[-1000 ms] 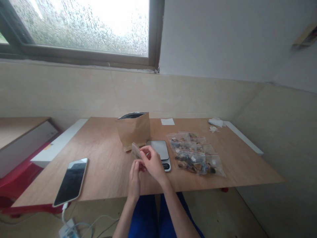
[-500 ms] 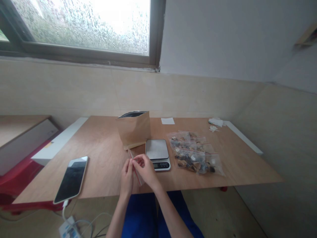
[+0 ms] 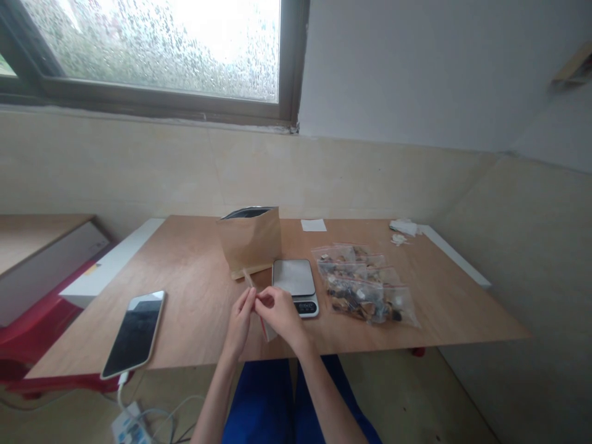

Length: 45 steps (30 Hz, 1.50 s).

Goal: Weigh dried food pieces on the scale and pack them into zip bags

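A clear zip bag (image 3: 267, 330) with a red strip is pinched between my two hands near the table's front edge. My left hand (image 3: 240, 311) grips one side of it, fingers closed. My right hand (image 3: 279, 310) pinches it close beside the left fingertips. Much of the bag is hidden behind the fingers, and I cannot tell whether anything is in it. Just beyond my right hand lies a kitchen scale (image 3: 295, 279) with a bare metal plate; the hand covers part of its display. A brown paper pouch (image 3: 252, 242) stands with its top open behind my hands.
Several filled zip bags (image 3: 363, 290) with dark and brown dried pieces lie overlapping right of the scale. A phone (image 3: 135, 333) on a charging cable rests at the left. A white paper (image 3: 313, 225) and crumpled white plastic (image 3: 403, 228) lie toward the back.
Both hands have shifted slightly right and up with the zip bag between them. The bag has turned, so its red strip shows lower down now.
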Each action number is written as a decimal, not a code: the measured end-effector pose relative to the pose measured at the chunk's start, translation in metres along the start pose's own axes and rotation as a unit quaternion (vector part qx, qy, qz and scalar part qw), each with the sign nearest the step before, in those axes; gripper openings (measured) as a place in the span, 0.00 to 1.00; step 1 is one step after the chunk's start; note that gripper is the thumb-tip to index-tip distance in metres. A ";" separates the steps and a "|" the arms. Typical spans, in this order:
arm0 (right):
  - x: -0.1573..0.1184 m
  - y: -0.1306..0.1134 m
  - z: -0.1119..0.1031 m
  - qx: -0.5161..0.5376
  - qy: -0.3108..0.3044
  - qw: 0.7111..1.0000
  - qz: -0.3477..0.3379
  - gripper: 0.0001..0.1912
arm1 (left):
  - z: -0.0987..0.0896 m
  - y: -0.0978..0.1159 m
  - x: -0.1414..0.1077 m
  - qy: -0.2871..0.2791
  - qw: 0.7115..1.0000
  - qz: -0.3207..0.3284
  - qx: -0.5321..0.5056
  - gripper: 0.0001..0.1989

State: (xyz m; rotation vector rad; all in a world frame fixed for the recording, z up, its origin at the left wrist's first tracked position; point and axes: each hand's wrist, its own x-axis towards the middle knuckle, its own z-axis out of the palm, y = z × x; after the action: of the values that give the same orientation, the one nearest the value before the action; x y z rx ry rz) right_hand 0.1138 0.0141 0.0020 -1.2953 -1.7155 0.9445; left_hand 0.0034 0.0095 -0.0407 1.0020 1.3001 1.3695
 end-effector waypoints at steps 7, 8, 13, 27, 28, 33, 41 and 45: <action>0.003 0.000 -0.002 0.005 -0.030 0.999 0.021 0.11 | 0.001 0.011 -0.004 -0.060 0.994 0.080 0.054 0.19; 0.004 0.001 -0.001 0.015 -0.021 0.999 0.022 0.10 | 0.001 0.012 -0.005 -0.059 0.992 0.091 0.067 0.20; 0.016 0.018 -0.011 0.014 0.133 0.989 0.065 0.06 | -0.015 0.018 -0.007 -0.013 0.983 0.135 0.124 0.22; -0.002 -0.005 -0.020 0.138 0.028 0.990 0.027 0.09 | 0.015 0.026 -0.005 -0.094 0.988 0.069 0.104 0.18; -0.004 -0.005 -0.019 0.140 0.033 0.989 0.028 0.09 | 0.015 0.025 -0.004 -0.101 0.986 0.070 0.113 0.18; -0.007 -0.004 -0.015 0.118 0.069 0.990 0.033 0.09 | 0.015 0.023 -0.004 -0.100 0.980 0.096 0.146 0.18; 0.000 0.017 -0.049 0.119 0.245 0.960 0.065 0.08 | -0.017 0.037 -0.008 0.004 0.982 0.107 0.155 0.20; 0.001 0.008 -0.047 0.178 0.184 0.966 0.020 0.10 | -0.012 0.020 -0.002 0.045 0.995 0.091 -0.012 0.19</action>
State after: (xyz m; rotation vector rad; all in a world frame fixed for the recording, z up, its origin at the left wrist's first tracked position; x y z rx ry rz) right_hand 0.1591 0.0217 0.0153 -1.1804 -1.1767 0.9171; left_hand -0.0104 0.0059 -0.0218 1.0733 1.2803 1.5814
